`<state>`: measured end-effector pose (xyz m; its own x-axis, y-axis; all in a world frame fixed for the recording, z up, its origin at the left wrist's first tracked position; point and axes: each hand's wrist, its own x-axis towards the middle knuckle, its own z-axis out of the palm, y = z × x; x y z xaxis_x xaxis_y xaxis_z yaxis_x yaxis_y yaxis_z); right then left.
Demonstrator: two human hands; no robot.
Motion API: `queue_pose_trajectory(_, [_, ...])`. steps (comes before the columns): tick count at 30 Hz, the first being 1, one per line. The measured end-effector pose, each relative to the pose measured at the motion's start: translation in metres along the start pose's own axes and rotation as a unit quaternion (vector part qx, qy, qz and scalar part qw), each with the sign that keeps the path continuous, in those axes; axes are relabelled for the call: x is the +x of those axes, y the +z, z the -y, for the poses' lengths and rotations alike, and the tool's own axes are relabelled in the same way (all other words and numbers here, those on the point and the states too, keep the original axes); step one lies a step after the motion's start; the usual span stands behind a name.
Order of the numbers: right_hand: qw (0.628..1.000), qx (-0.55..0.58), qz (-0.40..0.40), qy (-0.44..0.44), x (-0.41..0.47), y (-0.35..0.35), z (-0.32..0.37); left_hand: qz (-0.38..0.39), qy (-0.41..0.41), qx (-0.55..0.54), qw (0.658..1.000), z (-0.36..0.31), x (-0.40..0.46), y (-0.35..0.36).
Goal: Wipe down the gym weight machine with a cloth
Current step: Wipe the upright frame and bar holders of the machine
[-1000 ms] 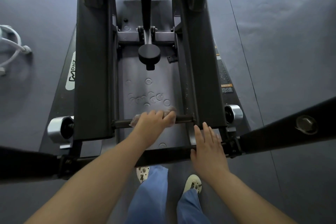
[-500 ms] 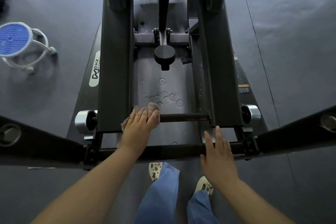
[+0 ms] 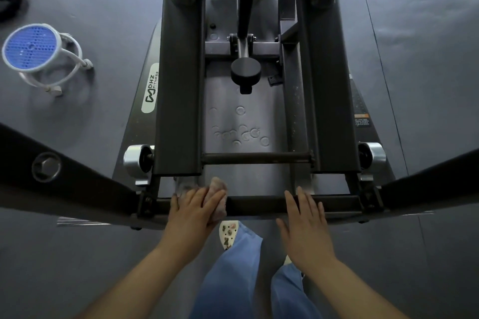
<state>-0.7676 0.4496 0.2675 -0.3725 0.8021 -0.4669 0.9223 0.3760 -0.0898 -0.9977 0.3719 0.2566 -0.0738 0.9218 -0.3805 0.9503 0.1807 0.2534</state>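
The cloth [image 3: 216, 198] is pressed on the near crossbar [image 3: 259, 204] of the weight machine [image 3: 178, 85] by the left hand [image 3: 193, 211], fingers laid flat over it. To clean well, the cloth should be pushed firmly along the whole bar, from the left end toward the right. The right hand [image 3: 304, 225] is spread flat on the same bar, holding nothing, perhaps for balance. Half a second ago the cloth was on the thin rod [image 3: 256, 157] farther up; now it is lower.
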Motion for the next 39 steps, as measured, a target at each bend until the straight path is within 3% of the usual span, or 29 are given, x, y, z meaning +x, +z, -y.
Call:
queue_pose_trajectory(5, [1.0, 0.025, 0.008, 0.01, -0.009, -0.005, 0.005, -0.03, -0.018, 0.028, 0.999, -0.042, 0.009, 0.019])
queue_pose_trajectory(9, [0.999, 0.031, 0.042, -0.015, -0.016, -0.009, 0.003, -0.037, 0.066, 0.022, 0.997, -0.087, 0.022, 0.024])
queue_pose_trajectory(12, [0.998, -0.006, 0.062, -0.021, -0.019, -0.008, 0.002, -0.017, 0.104, 0.014, 0.994, -0.1, 0.021, 0.025])
queue_pose_trajectory(16, [0.995, 0.025, 0.077, -0.049, -0.023, -0.016, 0.0, 0.024, 0.101, 0.011, 0.995, -0.094, 0.014, 0.017])
queue_pose_trajectory(20, [0.993, 0.037, 0.069, -0.091, -0.032, -0.028, 0.002, 0.138, 0.026, 0.019, 0.99, -0.082, -0.005, 0.004])
queue_pose_trajectory(24, [0.99, 0.031, 0.084, -0.113, -0.045, -0.04, 0.001, 0.114, -0.096, -0.128, 0.981, -0.08, -0.027, -0.007])
queue_pose_trajectory(26, [0.987, 0.022, 0.094, -0.128, -0.051, -0.046, -0.002, 0.018, -0.169, -0.274, 0.947, -0.083, -0.042, -0.004])
queue_pose_trajectory(29, [0.982, 0.011, 0.106, -0.153, -0.062, -0.056, -0.002, -0.065, -0.257, -0.476, 0.838, -0.095, -0.065, -0.012])
queue_pose_trajectory(32, [0.979, 0.004, 0.106, -0.173, -0.074, -0.069, 0.004, -0.111, -0.282, -0.591, 0.748, -0.108, -0.086, -0.028])
queue_pose_trajectory(34, [0.977, 0.0, 0.105, -0.188, -0.083, -0.079, 0.013, -0.143, -0.272, -0.598, 0.74, -0.111, -0.102, -0.037])
queue_pose_trajectory(39, [0.965, -0.022, 0.078, -0.25, -0.102, -0.104, 0.051, -0.218, -0.248, -0.547, 0.77, -0.102, -0.144, -0.071])
